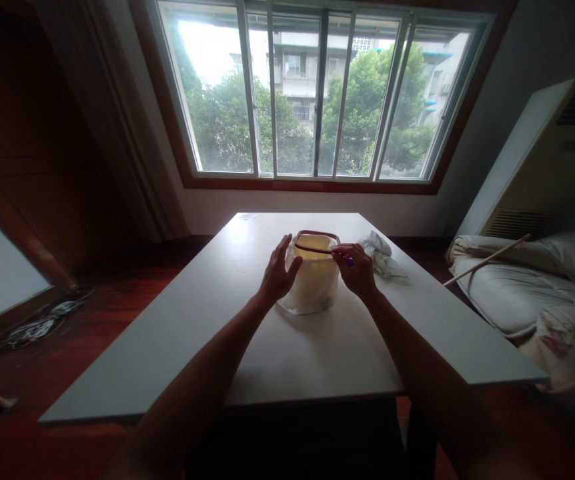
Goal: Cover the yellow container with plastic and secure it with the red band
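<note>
A small pale yellow trash can (316, 242) stands upright near the middle of the white table (207, 320). A thin whitish plastic bag (311, 288) lines it and hangs down over its outside. At the can's mouth is a brown rim ring (312, 250). My right hand (358, 270) pinches this ring at its front right side. Something small and purple shows by those fingers, too small to name. On the can's left side, my left hand (277, 273) is open, fingers stretched and thumb apart, against or close to the bag; contact is unclear.
A crumpled whitish plastic bag (382, 255) lies on the table just right of the can. Beyond the table's right edge are a padded cream seat (512, 290) and a wooden stick (487, 260). Cables (37, 328) lie on the floor at left. A window fills the back wall.
</note>
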Tool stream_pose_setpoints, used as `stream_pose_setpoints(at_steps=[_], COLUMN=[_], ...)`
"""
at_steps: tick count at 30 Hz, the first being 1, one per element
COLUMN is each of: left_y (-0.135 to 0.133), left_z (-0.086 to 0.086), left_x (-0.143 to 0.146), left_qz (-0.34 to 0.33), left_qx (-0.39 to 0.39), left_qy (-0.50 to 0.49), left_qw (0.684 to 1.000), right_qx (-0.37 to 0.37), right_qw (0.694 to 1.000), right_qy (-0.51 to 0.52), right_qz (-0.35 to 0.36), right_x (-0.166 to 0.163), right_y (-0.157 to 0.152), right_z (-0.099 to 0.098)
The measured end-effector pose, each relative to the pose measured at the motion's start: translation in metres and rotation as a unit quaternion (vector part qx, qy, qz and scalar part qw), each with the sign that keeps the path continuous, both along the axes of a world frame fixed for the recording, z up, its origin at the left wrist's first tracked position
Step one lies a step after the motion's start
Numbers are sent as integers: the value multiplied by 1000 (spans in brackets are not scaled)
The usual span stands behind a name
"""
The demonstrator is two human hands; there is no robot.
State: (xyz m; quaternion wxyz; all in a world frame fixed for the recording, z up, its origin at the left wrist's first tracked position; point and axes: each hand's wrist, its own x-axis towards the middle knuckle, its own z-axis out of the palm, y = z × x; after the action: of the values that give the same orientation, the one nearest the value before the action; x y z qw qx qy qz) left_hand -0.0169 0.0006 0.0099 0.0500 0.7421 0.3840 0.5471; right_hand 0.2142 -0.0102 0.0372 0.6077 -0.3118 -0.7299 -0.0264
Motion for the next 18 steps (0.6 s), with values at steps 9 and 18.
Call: stream_pose_setpoints(at_steps=[9,18], left_y=[-2,-7], left_z=[0,2], left_x=[0,2], left_qz=[-7,-5], left_qx=[1,6], left_qy=[-6,-4], left_qw=[1000,1000], right_qx=[-13,-71], right_qw=[998,995], right_qy=[54,72], right_qz=[26,-14], right_x=[-4,3], right_y=[-3,10], right_z=[2,-6])
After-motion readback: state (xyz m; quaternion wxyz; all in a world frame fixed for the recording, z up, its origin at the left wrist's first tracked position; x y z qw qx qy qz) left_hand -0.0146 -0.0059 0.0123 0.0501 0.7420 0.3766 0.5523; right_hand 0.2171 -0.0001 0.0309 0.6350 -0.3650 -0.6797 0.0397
